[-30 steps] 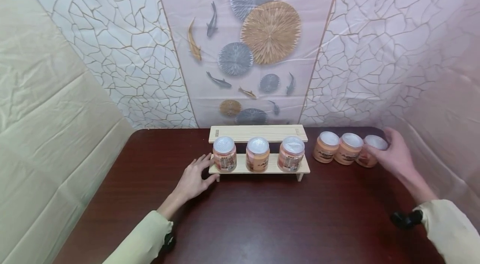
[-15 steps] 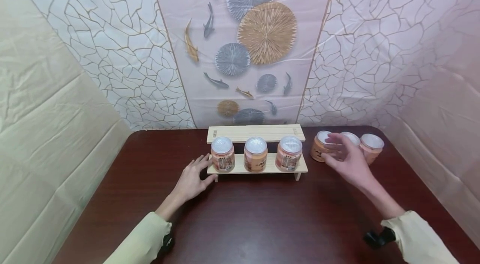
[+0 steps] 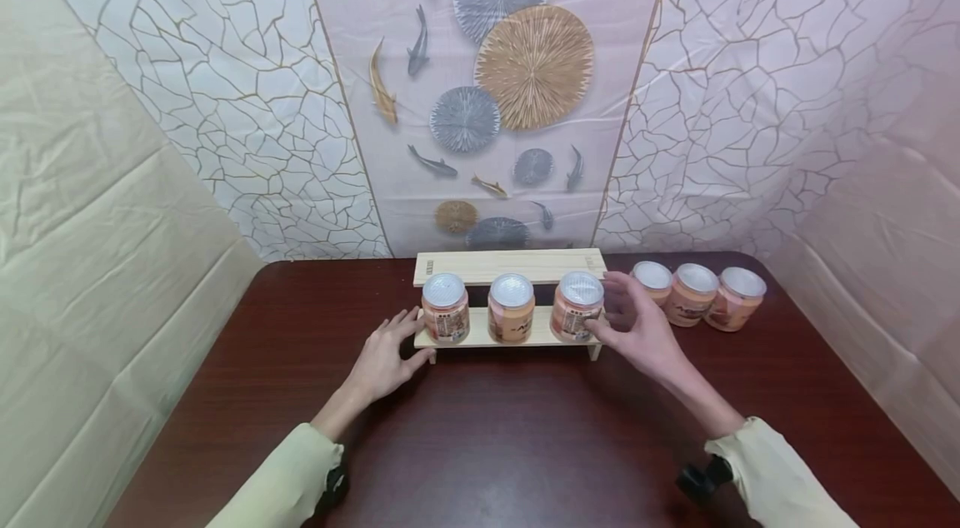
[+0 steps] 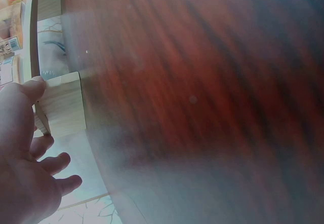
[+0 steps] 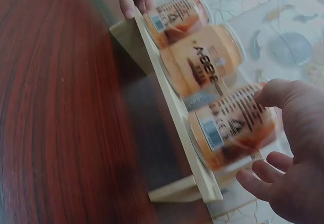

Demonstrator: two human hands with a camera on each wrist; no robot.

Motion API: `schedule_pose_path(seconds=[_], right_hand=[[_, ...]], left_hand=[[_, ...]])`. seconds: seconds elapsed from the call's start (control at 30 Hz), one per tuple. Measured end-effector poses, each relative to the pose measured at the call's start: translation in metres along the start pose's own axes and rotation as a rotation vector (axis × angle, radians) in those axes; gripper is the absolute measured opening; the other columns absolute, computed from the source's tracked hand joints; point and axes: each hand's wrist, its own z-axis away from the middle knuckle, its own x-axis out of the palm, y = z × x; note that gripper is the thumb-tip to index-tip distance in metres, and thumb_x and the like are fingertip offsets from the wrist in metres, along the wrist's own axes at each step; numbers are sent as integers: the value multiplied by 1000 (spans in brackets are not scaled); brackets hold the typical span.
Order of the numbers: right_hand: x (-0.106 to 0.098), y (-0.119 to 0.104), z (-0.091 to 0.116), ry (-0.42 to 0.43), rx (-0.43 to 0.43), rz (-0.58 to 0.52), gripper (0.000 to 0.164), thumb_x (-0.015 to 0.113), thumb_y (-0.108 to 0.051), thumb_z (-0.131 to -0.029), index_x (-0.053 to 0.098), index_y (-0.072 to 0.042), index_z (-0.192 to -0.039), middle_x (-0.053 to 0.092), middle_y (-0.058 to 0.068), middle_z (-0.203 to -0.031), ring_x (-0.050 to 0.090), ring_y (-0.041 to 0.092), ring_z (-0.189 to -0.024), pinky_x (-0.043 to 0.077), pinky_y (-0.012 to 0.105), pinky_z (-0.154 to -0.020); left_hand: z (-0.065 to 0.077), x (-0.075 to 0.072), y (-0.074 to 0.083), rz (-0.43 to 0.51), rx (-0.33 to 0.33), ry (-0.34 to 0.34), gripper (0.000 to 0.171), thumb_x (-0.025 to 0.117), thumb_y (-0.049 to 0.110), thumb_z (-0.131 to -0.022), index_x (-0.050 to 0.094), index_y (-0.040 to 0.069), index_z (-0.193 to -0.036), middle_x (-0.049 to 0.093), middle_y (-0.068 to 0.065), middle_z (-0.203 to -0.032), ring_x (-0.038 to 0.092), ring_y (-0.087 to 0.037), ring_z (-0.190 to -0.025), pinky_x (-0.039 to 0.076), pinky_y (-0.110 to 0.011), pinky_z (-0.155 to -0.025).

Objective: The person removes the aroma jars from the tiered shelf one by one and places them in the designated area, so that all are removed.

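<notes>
A pale wooden two-tier rack point(image 3: 540, 321) stands on the table, with three peach-coloured jars with silvery lids on its lower shelf: a left jar point(image 3: 446, 318), a middle jar point(image 3: 512, 318) and a right jar point(image 3: 573, 316). My left hand point(image 3: 382, 357) holds the rack's left end, thumb at the front edge and fingers at the side. My right hand point(image 3: 645, 328) is spread beside the right jar. Its thumb point(image 5: 276, 93) overlaps the jar's label in the right wrist view, and the other fingers are loosely bent at the jar's right side.
Three similar jars stand close together on the dark table point(image 3: 480, 436) to the right: a near one point(image 3: 660, 296) partly behind my right hand, a middle one point(image 3: 686, 307) and an outer one point(image 3: 729, 310). The rack's upper shelf point(image 3: 510, 266) is bare. A patterned cloth point(image 3: 465, 161) hangs behind.
My right hand has left the outer jar of the right-hand group and moved left past the other jars to the rack's right jar. My left hand has stayed at the rack's left end.
</notes>
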Motion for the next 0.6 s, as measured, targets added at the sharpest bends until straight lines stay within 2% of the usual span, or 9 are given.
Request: schedule_pose_path(seconds=[0.1, 0.27, 0.33, 0.53, 0.6], right_hand=[[8, 0, -1, 12, -6, -7, 70, 80, 7, -79, 43, 8, -138, 59, 29, -123, 61, 40, -109, 53, 54, -88], [15, -1, -3, 49, -20, 29, 71, 83, 6, -76, 45, 7, -137, 63, 24, -119, 60, 37, -107, 55, 34, -88], [17, -1, -4, 57, -16, 41, 72, 84, 4, -76, 46, 6, -136, 63, 23, -118, 59, 36, -109, 53, 30, -88], [23, -1, -7, 53, 36, 27, 75, 86, 1, -75, 44, 5, -137, 60, 22, -123, 57, 33, -115, 48, 48, -97], [25, -2, -8, 47, 56, 21, 77, 86, 1, -75, 43, 5, -138, 57, 22, -125, 57, 32, -116, 47, 48, -98]], left_hand=[[1, 0, 0, 3, -3, 3, 52, 83, 21, -84, 67, -3, -126, 56, -28, -136, 51, -48, -126, 37, -65, -104], [0, -1, 0, 7, -1, 1, 51, 83, 21, -84, 67, -3, -126, 56, -28, -135, 50, -49, -126, 37, -66, -103], [0, -1, 0, 4, 2, -1, 51, 83, 21, -84, 67, -3, -126, 56, -28, -136, 50, -49, -126, 37, -66, -104], [0, -1, 1, -2, 10, -9, 50, 82, 20, -84, 67, -4, -126, 55, -29, -136, 50, -49, -126, 37, -65, -104], [0, -2, 1, 0, 12, -9, 51, 82, 20, -84, 67, -3, -126, 55, -29, -136, 50, -49, -126, 37, -65, -104]])
